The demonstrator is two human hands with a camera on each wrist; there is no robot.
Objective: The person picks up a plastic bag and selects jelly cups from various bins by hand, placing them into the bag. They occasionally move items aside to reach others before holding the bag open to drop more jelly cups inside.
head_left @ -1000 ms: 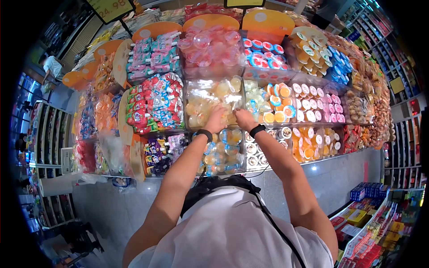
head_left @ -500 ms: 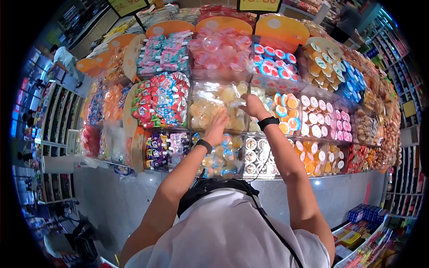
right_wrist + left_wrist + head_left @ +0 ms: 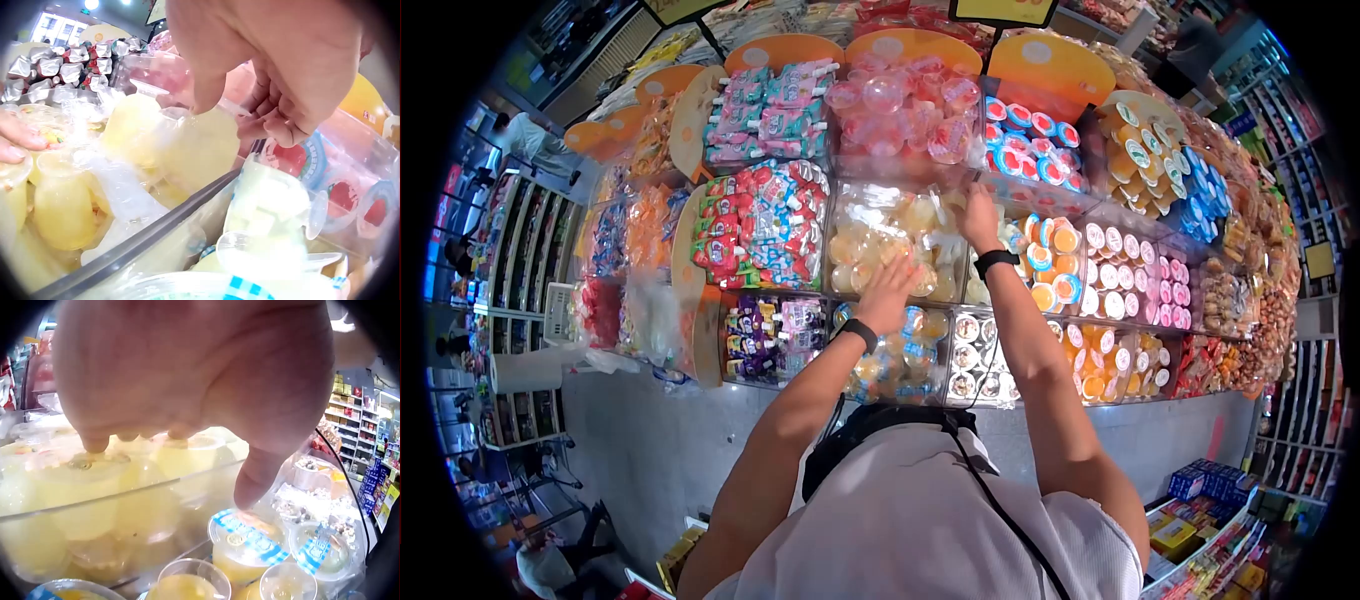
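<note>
My left hand (image 3: pixel 886 292) rests on the pale yellow jelly cups (image 3: pixel 858 246) in the middle bin, its fingers stretched forward. In the left wrist view, the thumb (image 3: pixel 256 478) reaches over the bin's front wall, close above a jelly cup with a blue-checked lid (image 3: pixel 247 540). At the far right corner of the same bin is my right hand (image 3: pixel 979 218). The right wrist view shows its thumb and curled fingers pinching a pale yellow jelly cup (image 3: pixel 203 150) by the upper end. Clear crinkled plastic (image 3: pixel 122 187) lies among the cups beside it.
A clear divider (image 3: pixel 144 240) separates this bin from white jelly cups (image 3: pixel 265 203) on the right. Red and blue pouches (image 3: pixel 765 225) fill the left bin, pink jelly cups (image 3: pixel 900 105) the one behind. Cups of orange jelly (image 3: pixel 1055 260) stand farther right.
The right hand has moved away from the left one, to the bin's far right corner. The left hand has stayed over the yellow cups, its fingers flatter than a second ago.
</note>
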